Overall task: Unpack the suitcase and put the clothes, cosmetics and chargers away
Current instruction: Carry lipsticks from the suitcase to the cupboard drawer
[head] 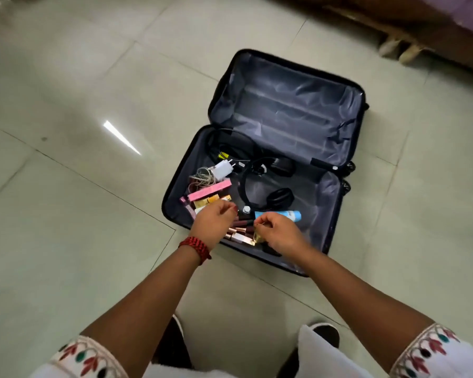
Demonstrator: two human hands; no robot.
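A dark suitcase [336, 214] lies open on the floor; its far half holds only grey lining. The near half holds a white charger [222, 169] with tangled cables, black cords, black headphones [279, 197], a pink box [209, 190], a blue tube [281, 215] and several lipsticks [239, 236]. My left hand [209, 226], with a red bead bracelet at the wrist, hovers over the cosmetics with curled fingers; whether it holds anything is hidden. My right hand [280, 234] pinches a small gold item above the lipsticks.
Pale glossy floor tiles [79, 186] surround the suitcase. A wooden bed frame [421, 31] with shoes beneath it stands at the top right. My feet in dark shoes show at the bottom edge, just short of the suitcase.
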